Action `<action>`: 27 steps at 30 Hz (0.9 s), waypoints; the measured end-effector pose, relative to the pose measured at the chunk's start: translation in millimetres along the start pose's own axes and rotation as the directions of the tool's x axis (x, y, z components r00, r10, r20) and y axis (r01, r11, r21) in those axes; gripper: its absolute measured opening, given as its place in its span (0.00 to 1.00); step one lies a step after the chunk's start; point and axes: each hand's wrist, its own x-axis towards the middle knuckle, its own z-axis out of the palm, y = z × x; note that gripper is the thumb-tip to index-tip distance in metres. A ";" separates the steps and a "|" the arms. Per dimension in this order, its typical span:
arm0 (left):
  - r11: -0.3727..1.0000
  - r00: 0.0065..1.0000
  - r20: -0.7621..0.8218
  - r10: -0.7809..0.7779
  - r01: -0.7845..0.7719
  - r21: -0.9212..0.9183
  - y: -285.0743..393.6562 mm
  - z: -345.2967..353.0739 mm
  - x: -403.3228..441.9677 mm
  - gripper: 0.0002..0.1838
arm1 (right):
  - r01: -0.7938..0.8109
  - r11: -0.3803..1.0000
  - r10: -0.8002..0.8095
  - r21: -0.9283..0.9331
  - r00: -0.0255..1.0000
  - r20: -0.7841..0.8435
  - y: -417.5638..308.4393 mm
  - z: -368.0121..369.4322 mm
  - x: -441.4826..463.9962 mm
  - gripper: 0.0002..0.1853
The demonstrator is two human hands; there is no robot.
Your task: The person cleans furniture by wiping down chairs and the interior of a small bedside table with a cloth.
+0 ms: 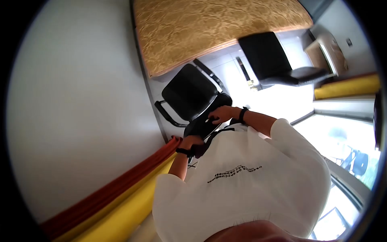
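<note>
A black armchair stands in front of me, its seat close to my body. My right hand is over the seat, fingers bent in towards a small pale spot; what they grip is too small to make out. Lower and to the left, my left hand rests by the seat's near edge, its fingers blurred and partly lost against black. Dark fabric with a strap-like edge lies between the hands and my white shirt. Each wrist wears a black band.
A table with a gold patterned cloth stands beyond the chair. A second black chair is at its right. A white wall closes the left side, with red and yellow curtains below. Bright glass doors are at the right.
</note>
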 end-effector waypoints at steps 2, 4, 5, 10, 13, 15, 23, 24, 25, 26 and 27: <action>0.980 0.979 -0.039 0.200 -0.201 -0.007 0.9 1.7 60.5 0.21 | 0.016 0.999 -0.010 0.039 0.988 -0.157 2.6 -21.7 -29.1 0.26; 0.960 0.947 -0.159 0.279 -0.276 0.037 52.5 -46.2 46.1 0.21 | 0.039 0.989 0.001 0.141 0.961 -0.275 8.4 -46.4 -64.6 0.26; 0.979 0.955 -0.217 0.204 -0.203 0.030 91.6 -74.1 34.3 0.23 | -0.002 0.981 0.063 0.195 0.951 -0.303 15.8 -54.8 -80.2 0.28; 0.789 0.714 -0.626 0.313 -0.563 -0.248 244.8 -148.2 74.1 0.24 | -0.047 0.922 0.241 0.385 0.848 -0.473 46.3 -92.8 -183.7 0.54; 0.511 0.554 -0.690 0.465 -0.805 -0.302 325.8 -173.7 109.3 0.24 | -0.193 0.890 0.443 0.413 0.577 -0.686 85.4 -106.9 -253.8 0.54; 0.373 0.514 -0.683 0.519 -0.855 -0.360 389.5 -186.4 92.1 0.26 | -0.265 0.857 0.514 0.441 0.404 -0.757 93.4 -120.0 -304.2 0.46; 0.298 0.005 -0.467 0.884 -0.776 0.555 552.2 -200.6 140.4 0.30 | -0.162 0.826 0.488 0.540 -0.277 -0.828 114.4 -121.9 -397.1 0.07; 0.409 0.198 -0.452 0.870 -0.800 0.439 563.9 -206.3 147.1 0.31 | -0.238 0.796 0.458 0.556 -0.362 -0.812 125.3 -118.2 -397.0 0.08; 0.522 0.381 -0.409 0.829 -0.788 0.325 575.7 -211.4 153.6 0.32 | -0.247 0.815 0.415 0.525 -0.384 -0.825 130.9 -117.2 -396.4 0.09; 0.516 0.383 -0.393 0.836 -0.792 0.326 579.6 -214.2 158.4 0.32 | -0.239 0.767 0.491 0.596 -0.379 -0.784 135.0 -112.6 -393.6 0.11; 0.542 0.438 -0.398 0.806 -0.815 0.203 575.7 -217.4 158.4 0.33 | -0.196 0.763 0.527 0.616 -0.362 -0.769 139.4 -108.5 -387.4 0.13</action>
